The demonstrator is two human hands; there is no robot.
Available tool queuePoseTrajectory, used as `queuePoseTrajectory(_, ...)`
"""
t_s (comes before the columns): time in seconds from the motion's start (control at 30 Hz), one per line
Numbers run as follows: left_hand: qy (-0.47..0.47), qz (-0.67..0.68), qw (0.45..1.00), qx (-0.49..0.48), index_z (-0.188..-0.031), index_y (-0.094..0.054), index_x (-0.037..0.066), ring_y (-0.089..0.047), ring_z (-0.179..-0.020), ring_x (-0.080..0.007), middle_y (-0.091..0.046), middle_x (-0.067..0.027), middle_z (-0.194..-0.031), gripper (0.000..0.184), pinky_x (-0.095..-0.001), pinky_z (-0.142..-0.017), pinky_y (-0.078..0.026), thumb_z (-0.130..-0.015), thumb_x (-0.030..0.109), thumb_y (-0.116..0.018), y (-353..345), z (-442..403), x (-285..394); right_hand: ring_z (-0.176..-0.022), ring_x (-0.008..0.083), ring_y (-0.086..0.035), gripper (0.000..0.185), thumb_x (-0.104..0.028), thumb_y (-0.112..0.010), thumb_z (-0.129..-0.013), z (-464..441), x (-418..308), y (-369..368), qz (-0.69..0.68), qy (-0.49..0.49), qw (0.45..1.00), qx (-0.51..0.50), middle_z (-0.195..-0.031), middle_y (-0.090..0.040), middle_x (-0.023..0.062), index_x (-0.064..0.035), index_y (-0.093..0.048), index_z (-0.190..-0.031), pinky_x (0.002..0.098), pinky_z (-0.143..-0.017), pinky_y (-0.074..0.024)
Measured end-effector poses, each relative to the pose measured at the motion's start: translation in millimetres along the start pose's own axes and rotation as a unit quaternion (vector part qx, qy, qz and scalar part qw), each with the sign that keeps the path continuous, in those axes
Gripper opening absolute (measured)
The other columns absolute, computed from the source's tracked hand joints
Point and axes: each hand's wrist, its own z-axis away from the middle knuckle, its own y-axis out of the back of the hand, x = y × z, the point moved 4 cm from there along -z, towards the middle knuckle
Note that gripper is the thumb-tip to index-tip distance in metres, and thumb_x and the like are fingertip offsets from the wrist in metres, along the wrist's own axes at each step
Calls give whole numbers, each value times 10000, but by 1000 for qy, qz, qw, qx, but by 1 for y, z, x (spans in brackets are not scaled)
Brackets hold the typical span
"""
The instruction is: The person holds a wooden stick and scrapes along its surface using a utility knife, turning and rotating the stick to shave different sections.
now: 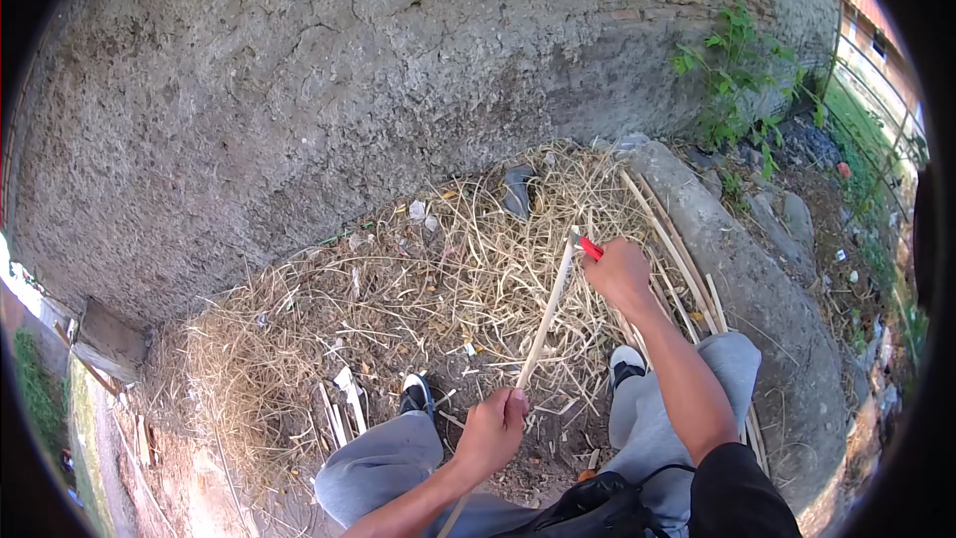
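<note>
A long pale bamboo strip [550, 324] slants up and away from me. My left hand [491, 430] is closed around its lower part, and a thin length shows again below the wrist. My right hand [617, 274] is closed on a red-handled knife [591, 248] near the far end of the strip. The knife's grey blade end lies at the strip's tip and seems to touch it. Most of the handle is hidden in my fingers. Under both hands, loose shavings [498, 279] cover the ground.
A rough wall [398, 90] rises ahead. Long strips [672, 239] lean along a large stone [757, 309] on my right. A few white-ended pieces [349, 394] lie by my left shoe [416, 395]. A dark grey object [518, 191] sits on the shavings. Green plants [737, 80] grow by the wall.
</note>
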Motion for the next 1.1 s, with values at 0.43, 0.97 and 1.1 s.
queuePoseTrajectory(0.43,8,-67,997,43,-927,-618,-8,-614,-582,-385,-630,-187,-678,291,-441,-579,-475,-1014,223,-463,19,1,5,-880,395,-679,434,-383,-683,-856,-10,10,37,3,-25,999,-25,-890,-683,220,23,-646,-1004,466,-808,-523)
queuePoseTrajectory(0.97,18,-41,995,92,-1164,-618,-4,-609,-588,-254,-615,-165,-665,304,-388,-587,-464,-968,208,-522,33,0,18,-500,270,-494,209,-218,-565,-970,64,-40,42,-221,229,938,-139,-616,-555,151,-13,-592,-939,403,-533,-388)
queuePoseTrajectory(1.1,18,-46,994,95,-1165,-627,-5,-577,-572,-202,-602,-141,-648,300,-356,-576,-454,-954,192,-544,33,0,13,-506,191,-511,219,-225,-602,-957,64,-37,35,-227,175,949,-130,-601,-548,103,-8,-620,-987,377,-520,-398)
